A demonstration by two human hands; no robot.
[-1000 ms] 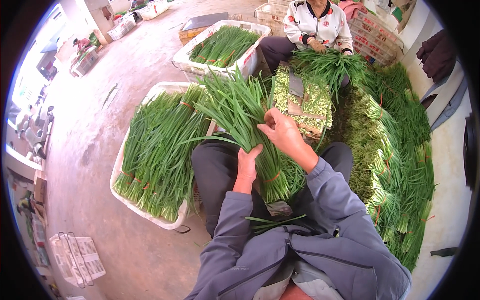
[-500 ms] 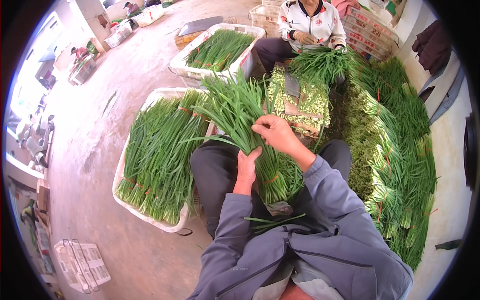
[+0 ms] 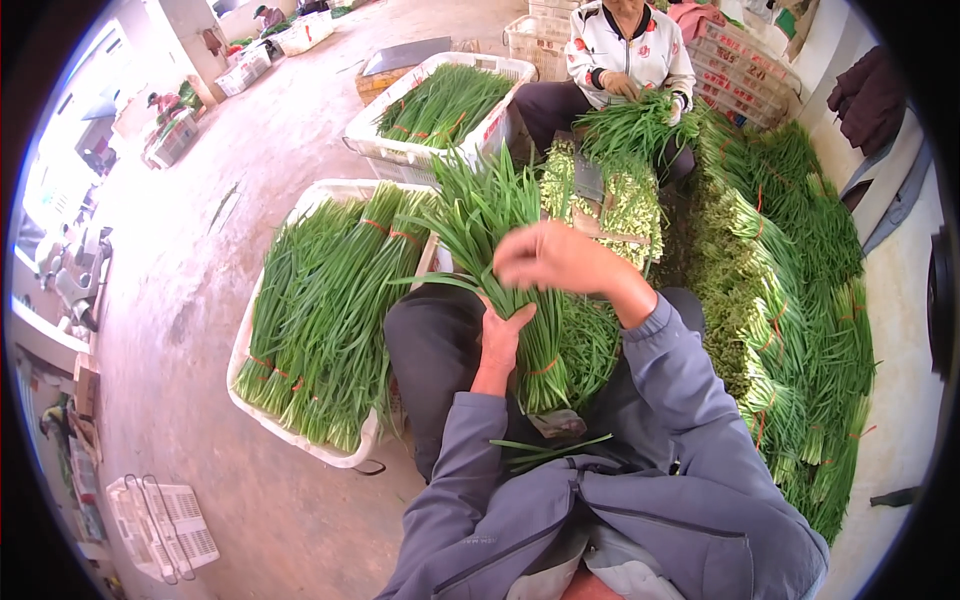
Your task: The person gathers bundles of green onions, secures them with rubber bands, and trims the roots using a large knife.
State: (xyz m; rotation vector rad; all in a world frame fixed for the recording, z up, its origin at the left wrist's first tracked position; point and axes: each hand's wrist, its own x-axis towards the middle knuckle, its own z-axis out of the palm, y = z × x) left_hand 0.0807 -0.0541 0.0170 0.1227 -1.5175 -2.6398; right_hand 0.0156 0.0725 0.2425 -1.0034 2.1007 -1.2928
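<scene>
A bunch of long green garlic chives (image 3: 462, 215) leans upright between my knees, with an orange band (image 3: 542, 370) round its lower part. My left hand (image 3: 501, 333) is wrapped round the middle of the bunch from the left, thumb across the front. Just above it, my right hand (image 3: 560, 258) passes in front of the leaves, its bent fingers smeared by motion. Whether those fingers hold a leaf I cannot tell. A few loose leaves (image 3: 540, 455) lie across my lap.
Banded chives fill a white crate (image 3: 240, 350) at my left; a second crate (image 3: 385, 150) stands beyond it. Ahead, a person (image 3: 630, 60) handles chives by a board (image 3: 615, 232) covered with pale cuttings. Stacked bundles (image 3: 820, 350) line the right wall. An empty-looking basket (image 3: 165, 525) lies lower left.
My right hand has lifted off the bunch's side and swung left and slightly up across the leaves. My left hand keeps its grip. The person opposite has shifted their hands slightly.
</scene>
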